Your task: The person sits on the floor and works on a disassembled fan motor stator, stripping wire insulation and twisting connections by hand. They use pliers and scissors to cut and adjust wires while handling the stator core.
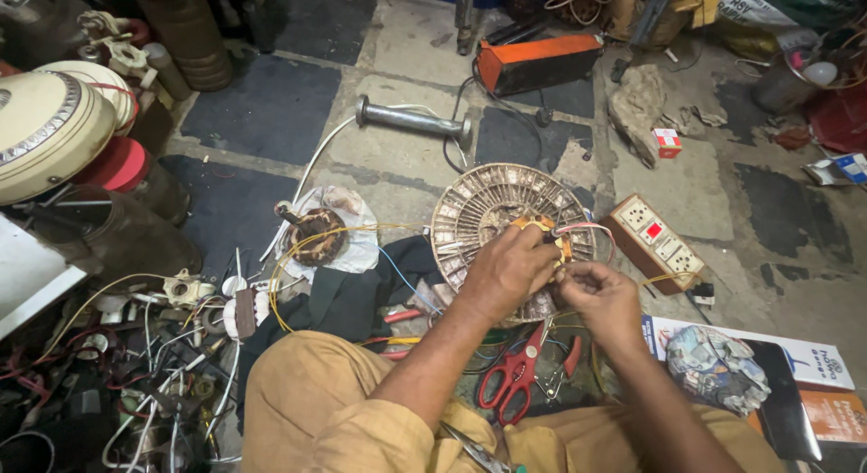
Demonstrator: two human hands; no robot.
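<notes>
A round fan stator (488, 211) with several slotted windings lies on the floor in front of me. My left hand (508, 267) rests on its centre, fingers curled around a yellow part with wires. My right hand (596, 297) pinches thin wires (587, 229) at the stator's right edge. Yellow and pink leads run off from that spot.
Red-handled scissors (517, 374) lie below my hands. A wooden switchboard (652, 240) sits to the right, a smaller wound rotor (316, 234) on a white bag to the left. A metal rod (411, 121), an orange box (537, 62), cream fan housings (50, 121) and tangled wires (153, 365) surround me.
</notes>
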